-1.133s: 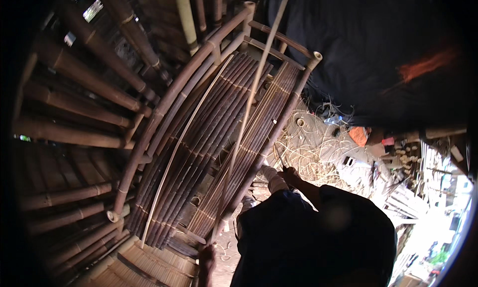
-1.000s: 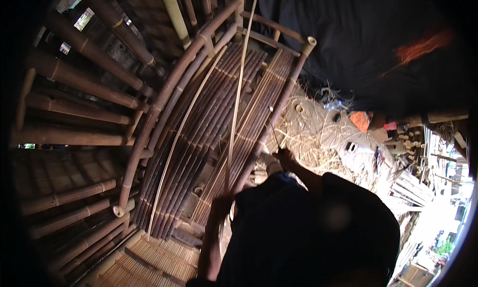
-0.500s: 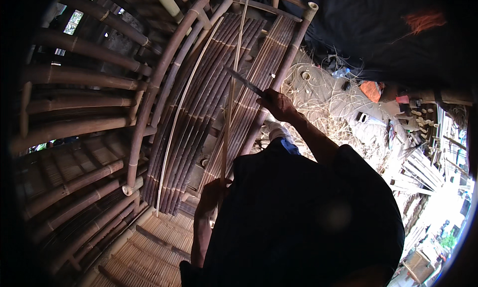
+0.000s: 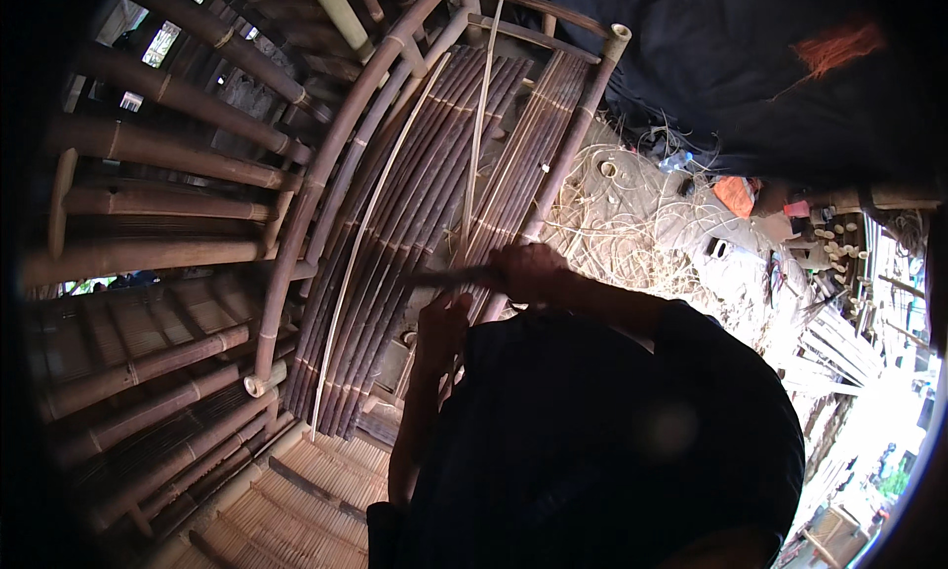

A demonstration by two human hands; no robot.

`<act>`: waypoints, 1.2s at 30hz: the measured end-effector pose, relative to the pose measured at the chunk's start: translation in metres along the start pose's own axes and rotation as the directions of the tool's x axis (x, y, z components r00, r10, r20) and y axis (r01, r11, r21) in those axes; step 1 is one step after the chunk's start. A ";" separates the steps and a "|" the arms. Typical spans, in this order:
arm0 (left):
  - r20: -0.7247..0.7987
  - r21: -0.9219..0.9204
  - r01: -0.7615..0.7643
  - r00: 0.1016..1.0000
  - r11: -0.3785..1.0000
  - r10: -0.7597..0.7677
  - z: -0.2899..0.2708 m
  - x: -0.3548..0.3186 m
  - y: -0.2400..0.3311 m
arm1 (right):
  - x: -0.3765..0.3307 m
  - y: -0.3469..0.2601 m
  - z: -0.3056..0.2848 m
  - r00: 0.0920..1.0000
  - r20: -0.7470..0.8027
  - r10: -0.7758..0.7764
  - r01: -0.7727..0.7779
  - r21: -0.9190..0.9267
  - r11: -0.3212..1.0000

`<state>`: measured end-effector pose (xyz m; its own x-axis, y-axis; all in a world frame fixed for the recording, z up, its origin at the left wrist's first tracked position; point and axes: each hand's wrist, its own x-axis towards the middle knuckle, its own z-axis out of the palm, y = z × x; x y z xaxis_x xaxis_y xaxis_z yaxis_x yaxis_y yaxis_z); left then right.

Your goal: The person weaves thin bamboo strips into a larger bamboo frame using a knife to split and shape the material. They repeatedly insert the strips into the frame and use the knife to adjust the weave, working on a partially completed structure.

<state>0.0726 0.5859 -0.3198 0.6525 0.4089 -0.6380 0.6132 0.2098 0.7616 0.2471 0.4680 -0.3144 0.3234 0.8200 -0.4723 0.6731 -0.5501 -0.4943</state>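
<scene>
My right hand (image 4: pixel 534 272) is closed round the handle of a knife (image 4: pixel 446 278). The blade is somewhat smeared by motion and lies across a long, thin bamboo strip (image 4: pixel 478 139). Just below the blade, my left hand (image 4: pixel 442 324) is closed on that strip, its fingertips in shadow. The strip runs away from me over a bench of dark bamboo slats (image 4: pixel 387 243), and its near end is lost against my dark clothing. Whether the edge touches the strip I cannot tell.
Bamboo rails (image 4: pixel 312 189) frame the bench on the left. A pale strip (image 4: pixel 361 235) lies along the slats. To the right, curled shavings (image 4: pixel 632 248) litter the ground near an orange thing (image 4: pixel 735 196). Dark cloth (image 4: pixel 691 55) hangs at the far right.
My right hand has drawn the knife back toward me and turned its blade leftward. My left hand has moved up the strip, so the two hands are now close together.
</scene>
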 end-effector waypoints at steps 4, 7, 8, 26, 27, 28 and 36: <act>0.005 -0.082 -0.060 0.998 0.995 0.061 0.007 0.006 -0.015 | 0.004 0.018 -0.002 0.999 -0.038 0.032 -0.031 0.040 0.999; -0.005 -0.149 -0.011 1.000 0.989 0.010 0.008 -0.006 -0.006 | -0.009 0.006 0.002 0.999 -0.014 0.037 -0.037 0.014 0.999; -0.006 -0.180 -0.022 1.000 0.983 0.022 0.010 -0.010 -0.003 | -0.006 0.015 -0.002 0.999 -0.031 0.041 -0.039 0.042 0.998; 0.095 0.332 -0.476 0.876 0.814 0.473 0.001 0.028 -0.047 | 0.003 0.050 0.013 0.949 -0.289 0.129 -0.149 -0.049 0.988; 0.044 0.216 -0.381 0.924 0.899 0.381 0.004 0.022 -0.031 | -0.003 0.045 0.009 0.942 -0.336 0.025 -0.062 -0.099 0.993; 0.014 -0.052 -0.147 0.989 0.988 0.148 0.012 0.017 -0.022 | -0.018 0.034 0.006 0.929 -0.360 -0.088 0.035 -0.152 0.988; 0.094 0.513 -0.674 0.659 0.531 0.746 0.011 0.023 -0.020 | -0.027 0.002 -0.017 0.996 -0.020 0.086 -0.086 -0.039 0.995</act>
<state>0.0806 0.5814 -0.3508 0.9294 0.3426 0.1374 0.1139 -0.6203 0.7761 0.2506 0.4473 -0.2903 0.3935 0.7729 -0.4978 0.6681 -0.6124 -0.4226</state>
